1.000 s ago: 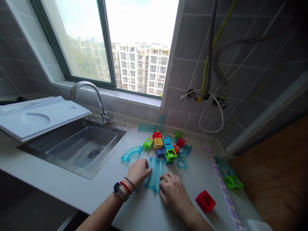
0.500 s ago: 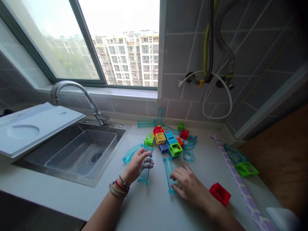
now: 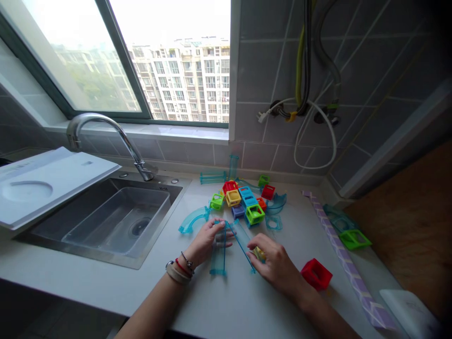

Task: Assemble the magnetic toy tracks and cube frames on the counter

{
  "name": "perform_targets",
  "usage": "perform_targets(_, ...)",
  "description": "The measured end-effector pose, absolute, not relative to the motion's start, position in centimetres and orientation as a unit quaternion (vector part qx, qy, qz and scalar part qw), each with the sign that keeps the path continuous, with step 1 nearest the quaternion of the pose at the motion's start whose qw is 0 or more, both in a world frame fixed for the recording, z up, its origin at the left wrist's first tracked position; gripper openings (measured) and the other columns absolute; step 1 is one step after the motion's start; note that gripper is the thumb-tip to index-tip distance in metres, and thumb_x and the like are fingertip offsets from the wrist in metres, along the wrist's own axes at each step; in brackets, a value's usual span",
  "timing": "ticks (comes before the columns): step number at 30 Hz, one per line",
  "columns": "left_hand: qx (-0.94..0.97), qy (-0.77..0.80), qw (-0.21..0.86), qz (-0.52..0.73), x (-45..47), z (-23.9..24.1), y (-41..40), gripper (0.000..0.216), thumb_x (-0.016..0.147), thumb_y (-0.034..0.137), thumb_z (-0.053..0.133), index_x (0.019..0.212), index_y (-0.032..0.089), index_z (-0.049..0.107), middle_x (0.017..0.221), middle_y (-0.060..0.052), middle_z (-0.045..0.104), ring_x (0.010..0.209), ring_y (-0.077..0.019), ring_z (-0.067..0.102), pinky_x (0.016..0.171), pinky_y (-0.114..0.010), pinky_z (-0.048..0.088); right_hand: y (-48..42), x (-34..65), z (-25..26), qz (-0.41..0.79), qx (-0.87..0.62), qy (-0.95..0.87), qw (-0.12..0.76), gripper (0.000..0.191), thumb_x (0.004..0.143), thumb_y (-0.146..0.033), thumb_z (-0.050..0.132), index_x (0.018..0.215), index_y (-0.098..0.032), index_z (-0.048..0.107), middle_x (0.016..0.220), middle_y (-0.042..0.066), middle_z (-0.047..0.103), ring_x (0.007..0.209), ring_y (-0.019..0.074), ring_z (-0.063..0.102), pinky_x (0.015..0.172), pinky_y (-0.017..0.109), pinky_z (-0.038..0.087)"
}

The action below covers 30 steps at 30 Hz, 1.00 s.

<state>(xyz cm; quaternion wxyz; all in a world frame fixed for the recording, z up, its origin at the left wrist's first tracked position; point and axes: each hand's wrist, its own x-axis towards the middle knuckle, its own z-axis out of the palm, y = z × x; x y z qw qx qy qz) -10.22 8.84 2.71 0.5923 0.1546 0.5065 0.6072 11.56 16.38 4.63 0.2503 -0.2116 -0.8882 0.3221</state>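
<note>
My left hand [image 3: 208,240] grips a straight, see-through blue track piece [image 3: 219,259] near its far end, with the thumb on top. To its right lies a second see-through blue track piece [image 3: 241,240], slanted so that its far end nearly meets the first one. My right hand [image 3: 273,259] pinches this second piece along its right edge with curled fingers. A small yellow piece [image 3: 260,254] shows between the thumb and forefinger; most of it is hidden by the hand. Just beyond both hands sits a cluster of coloured cube blocks, with a green block [image 3: 254,214] nearest.
A curved blue track [image 3: 194,219] lies left of the cluster, and a red block [image 3: 317,274] right of my right hand. The sink [image 3: 141,261] with its tap [image 3: 123,136] is at left. A purple patterned strip [image 3: 339,254] runs along the right side.
The second track piece has slid away from me and leftward, turning more slanted, its far end closing on the first. My left hand has shifted slightly right with its piece.
</note>
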Motion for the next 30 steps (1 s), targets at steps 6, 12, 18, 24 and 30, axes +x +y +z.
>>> perform_targets(6,0.128,0.421,0.579,0.686,-9.7,2.4,9.1,0.026,0.088,0.03,0.07,0.1,0.024,0.047,0.105,-0.006,0.069,0.104,-0.0279,0.072,0.084,-0.042,0.059,14.6,10.8,4.8,0.376,-0.226,-0.845,0.306,0.012,0.09,-0.021,0.058,0.1,-0.023,0.064,0.099,0.005,0.067,0.095,0.02,0.066,0.086,0.031,0.054)
perform_targets(12,0.143,0.37,0.585,0.708,-8.8,3.4,8.8,0.029,0.091,0.03,0.067,0.108,0.026,0.044,0.122,-0.01,0.068,0.107,-0.0295,0.071,0.089,-0.049,0.056,13.2,10.2,4.4,0.416,-0.288,-0.805,0.311,0.029,0.08,-0.031,0.075,0.101,-0.023,0.057,0.103,0.005,0.06,0.095,0.0214,0.064,0.085,0.033,0.058)
perform_targets(18,0.166,0.354,0.613,0.686,-8.1,3.7,8.3,0.03,0.092,0.031,0.067,0.111,0.026,0.045,0.119,-0.01,0.07,0.103,-0.0284,0.072,0.089,-0.049,0.056,12.8,10.1,4.1,0.391,-0.314,-0.811,0.302,0.075,0.077,-0.028,0.075,0.142,-0.027,0.039,0.126,0.009,0.056,0.104,0.0243,0.064,0.09,0.039,0.059)
perform_targets(24,0.144,0.407,0.592,0.681,-8.5,3.0,8.8,0.031,0.09,0.033,0.068,0.111,0.025,0.046,0.114,-0.01,0.07,0.095,-0.0262,0.074,0.08,-0.042,0.059,14.2,11.4,5.7,0.393,-0.267,-0.844,0.251,0.073,0.088,-0.036,0.066,0.151,-0.029,0.03,0.132,0.008,0.059,0.121,0.0248,0.059,0.105,0.04,0.049)
perform_targets(30,0.157,0.48,0.563,0.655,-9.1,2.4,9.1,0.032,0.089,0.033,0.068,0.115,0.025,0.051,0.105,-0.009,0.07,0.088,-0.028,0.075,0.071,-0.039,0.06,17.1,14.3,7.1,0.276,-0.277,-0.911,0.131,0.061,0.083,-0.038,0.072,0.14,-0.034,0.051,0.131,0.005,0.059,0.118,0.0275,0.059,0.099,0.039,0.051)
